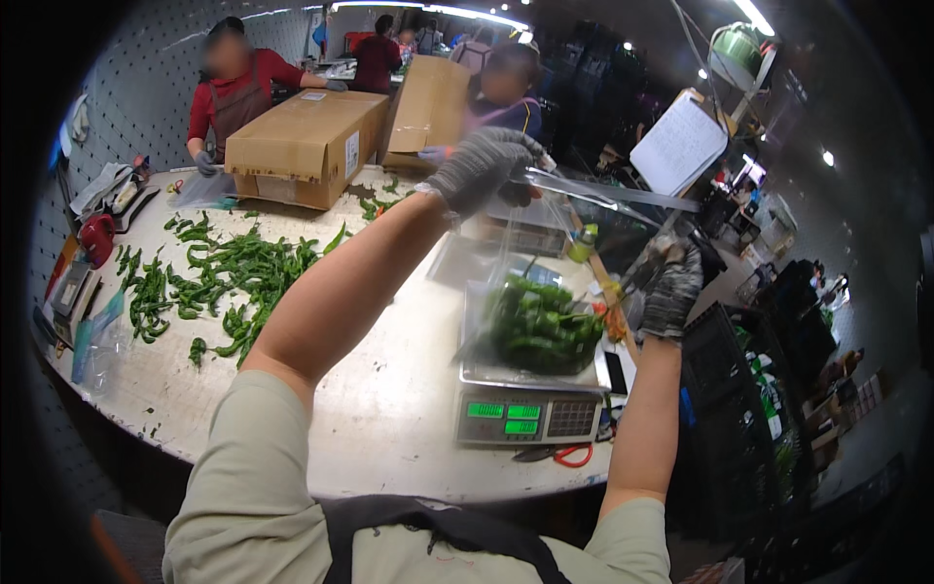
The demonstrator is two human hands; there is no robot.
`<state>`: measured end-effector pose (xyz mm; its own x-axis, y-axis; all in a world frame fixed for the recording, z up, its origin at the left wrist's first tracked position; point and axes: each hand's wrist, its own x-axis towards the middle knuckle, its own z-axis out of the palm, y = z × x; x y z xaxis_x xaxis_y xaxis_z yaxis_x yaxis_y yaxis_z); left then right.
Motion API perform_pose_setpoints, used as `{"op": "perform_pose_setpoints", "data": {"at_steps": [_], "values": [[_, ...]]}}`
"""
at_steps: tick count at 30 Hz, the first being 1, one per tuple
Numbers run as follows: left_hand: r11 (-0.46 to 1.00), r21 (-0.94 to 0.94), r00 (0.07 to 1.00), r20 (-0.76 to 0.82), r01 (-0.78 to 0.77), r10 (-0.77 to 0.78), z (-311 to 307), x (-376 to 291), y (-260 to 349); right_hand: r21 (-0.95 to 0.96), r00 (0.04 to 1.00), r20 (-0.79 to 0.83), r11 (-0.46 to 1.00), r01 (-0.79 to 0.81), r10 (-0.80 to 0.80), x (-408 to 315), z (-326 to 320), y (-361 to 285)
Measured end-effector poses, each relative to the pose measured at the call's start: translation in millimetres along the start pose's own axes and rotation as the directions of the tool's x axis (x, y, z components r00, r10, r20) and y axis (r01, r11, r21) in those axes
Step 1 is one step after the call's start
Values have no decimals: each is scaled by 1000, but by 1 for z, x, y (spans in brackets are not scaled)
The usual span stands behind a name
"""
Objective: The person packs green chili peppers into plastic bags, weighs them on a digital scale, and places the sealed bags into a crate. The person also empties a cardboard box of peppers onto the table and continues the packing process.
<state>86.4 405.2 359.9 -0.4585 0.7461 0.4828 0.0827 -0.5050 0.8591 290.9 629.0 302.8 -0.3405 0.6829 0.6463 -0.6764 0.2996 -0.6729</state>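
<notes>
My left hand (485, 171), in a grey knit glove, grips the upper left edge of a clear plastic bag of green peppers (543, 325). At the bag's upper right, my right hand (670, 285), in a mottled grey glove, is closed on the plastic. The filled lower part of the bag hangs over or rests on the metal pan of a digital scale (529, 416) with a lit green display; which of these I cannot tell. Loose green peppers (252, 266) lie spread on the white table to the left.
Red-handled scissors (573, 455) lie in front of the scale, a phone (614, 372) to its right. Cardboard boxes (303, 142) stand at the table's far side, with two co-workers behind. Black crates (719, 379) stand at the right. Written sheets (678, 142) hang above.
</notes>
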Motion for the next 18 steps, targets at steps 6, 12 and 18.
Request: {"op": "perform_pose_setpoints", "data": {"at_steps": [6, 12, 18], "values": [[767, 642, 997, -61, 7, 42, 14, -86, -70, -578, 992, 126, 814, 53, 25, -82, -67, 31], [528, 821, 896, 48, 216, -441, 7, -251, -145, -910, 881, 334, 360, 208, 335, -254, -138, 48], [845, 190, 859, -236, 500, -455, -30, -293, -134, -245, 681, -369, 640, -728, 633, -291, -160, 15]]}}
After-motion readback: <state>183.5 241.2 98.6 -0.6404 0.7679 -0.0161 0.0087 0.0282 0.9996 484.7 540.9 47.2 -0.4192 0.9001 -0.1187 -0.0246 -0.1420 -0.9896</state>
